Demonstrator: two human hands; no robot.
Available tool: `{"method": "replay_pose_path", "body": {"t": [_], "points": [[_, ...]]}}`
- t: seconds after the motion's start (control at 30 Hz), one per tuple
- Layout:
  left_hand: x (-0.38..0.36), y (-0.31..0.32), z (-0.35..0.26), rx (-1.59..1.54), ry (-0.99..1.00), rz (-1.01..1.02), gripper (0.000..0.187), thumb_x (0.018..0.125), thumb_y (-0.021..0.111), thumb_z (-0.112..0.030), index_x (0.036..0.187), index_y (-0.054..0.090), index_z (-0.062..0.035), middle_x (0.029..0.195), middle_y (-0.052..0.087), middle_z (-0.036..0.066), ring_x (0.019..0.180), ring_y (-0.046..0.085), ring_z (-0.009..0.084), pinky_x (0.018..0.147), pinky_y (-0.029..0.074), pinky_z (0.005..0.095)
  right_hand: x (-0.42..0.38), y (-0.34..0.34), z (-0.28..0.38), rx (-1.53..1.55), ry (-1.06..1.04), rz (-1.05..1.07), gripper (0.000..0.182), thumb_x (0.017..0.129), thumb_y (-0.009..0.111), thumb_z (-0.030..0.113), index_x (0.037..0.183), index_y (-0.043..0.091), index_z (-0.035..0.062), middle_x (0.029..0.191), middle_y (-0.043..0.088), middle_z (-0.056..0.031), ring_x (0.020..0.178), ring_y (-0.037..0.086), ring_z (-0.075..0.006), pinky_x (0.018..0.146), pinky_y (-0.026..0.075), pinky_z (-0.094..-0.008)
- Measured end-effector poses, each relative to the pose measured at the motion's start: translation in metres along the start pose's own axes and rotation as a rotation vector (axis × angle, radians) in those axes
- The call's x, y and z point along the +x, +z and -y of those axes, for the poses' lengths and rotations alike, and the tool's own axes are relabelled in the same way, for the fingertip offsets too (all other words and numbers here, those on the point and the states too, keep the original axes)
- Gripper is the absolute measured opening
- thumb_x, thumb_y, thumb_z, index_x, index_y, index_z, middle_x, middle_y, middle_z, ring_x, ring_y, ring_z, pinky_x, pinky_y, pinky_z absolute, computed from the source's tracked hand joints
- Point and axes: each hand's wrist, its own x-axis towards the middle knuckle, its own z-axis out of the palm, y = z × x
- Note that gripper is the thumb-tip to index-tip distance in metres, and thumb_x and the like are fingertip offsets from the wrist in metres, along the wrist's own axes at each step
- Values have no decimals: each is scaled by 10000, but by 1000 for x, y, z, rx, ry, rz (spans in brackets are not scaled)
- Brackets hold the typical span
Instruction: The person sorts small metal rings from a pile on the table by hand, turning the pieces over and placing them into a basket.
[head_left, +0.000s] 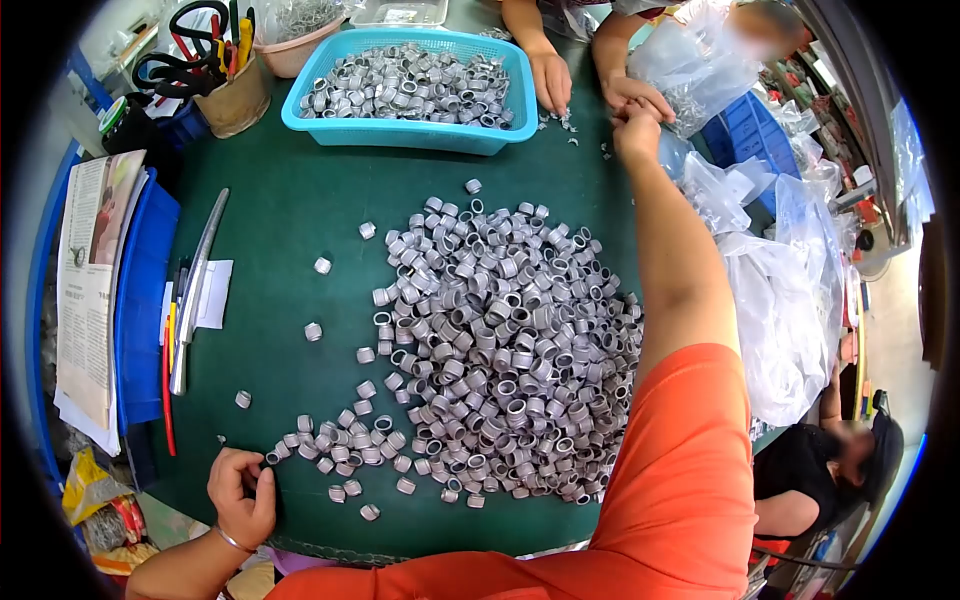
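My left hand (243, 497) rests at the near left edge of the green table (270, 330), fingers curled and thumb drawn in. Its fingertips are right at a small grey metal ring (271, 458), the outermost of a loose trail. Stretched far forward, my right hand (638, 132) has its fingers bent in and meets a co-worker's hand (640, 96) beside a clear plastic bag (690, 65). What my right fingers hold is hidden. A large heap of grey metal rings (515, 345) spreads between my arms.
A light-blue basket (410, 133) of rings stands at the back, near a co-worker's other hand (548, 80) and small metal bits (567, 124). Left are a long metal tool (200, 290), a blue tray (145, 300) and a scissors holder (235, 105). Plastic bags (780, 300) crowd the right.
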Motion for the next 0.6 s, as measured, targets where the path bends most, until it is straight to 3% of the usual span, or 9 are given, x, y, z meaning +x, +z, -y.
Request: {"method": "replay_pose_path", "body": {"t": [0.2, 0.3, 0.37, 0.4, 0.5, 0.57, 0.6], "points": [[0, 1, 0, -13, -7, -3, 167, 733, 590, 26, 883, 531, -17, 726, 469, 79, 561, 438, 165, 484, 347, 254, -1, 11, -27, -159, -266, 21, 164, 736, 611, 29, 867, 698, 75, 1116, 607, -181, 1067, 565, -337, 927, 435, -356], [1, 1, 0, -7, 2, 3, 164, 736, 589, 24, 884, 530, -16, 730, 471, 80, 561, 437, 163, 481, 344, 252, 0, 12, -32, -43, -170, 75, 173, 741, 601, 20, 879, 698, 59, 1093, 617, -196, 1111, 541, -342, 965, 409, -351], [1, 1, 0, -9, 17, -11, 162, 739, 586, 25, 886, 529, -15, 735, 474, 82, 561, 437, 161, 478, 341, 251, 4, 8, -35, 30, -187, -104, 175, 752, 596, 22, 896, 693, 40, 1041, 642, -182, 1077, 574, -312, 938, 430, -342], [0, 1, 0, -11, 15, -9, 162, 739, 586, 25, 886, 529, -15, 735, 474, 82, 561, 437, 161, 478, 341, 251, 8, 0, -33, 203, -1, 2, 168, 766, 597, 34, 908, 688, 31, 981, 662, -170, 1034, 606, -285, 908, 452, -328], [0, 2, 2, -21, 6, -3, 159, 743, 583, 25, 887, 529, -15, 738, 477, 83, 562, 438, 160, 478, 342, 251, 4, -16, -26, 267, 161, 36, 164, 771, 600, 38, 907, 690, 37, 1006, 662, -160, 1014, 621, -266, 887, 464, -317], [0, 1, 1, -22, 12, -4, 160, 743, 584, 29, 887, 529, -15, 740, 478, 82, 560, 435, 158, 478, 341, 250, 14, 2, -53, 241, 92, -25, 153, 769, 612, 50, 894, 699, 47, 1035, 655, -161, 1018, 621, -263, 893, 461, -316], [1, 1, 1, -21, 14, -6, 160, 743, 584, 29, 887, 529, -15, 740, 478, 82, 560, 435, 158, 478, 341, 250, 8, 2, -52, 128, -100, -75, 157, 767, 609, 55, 893, 703, 50, 1037, 654, -161, 1013, 624, -261, 894, 461, -316]]}}
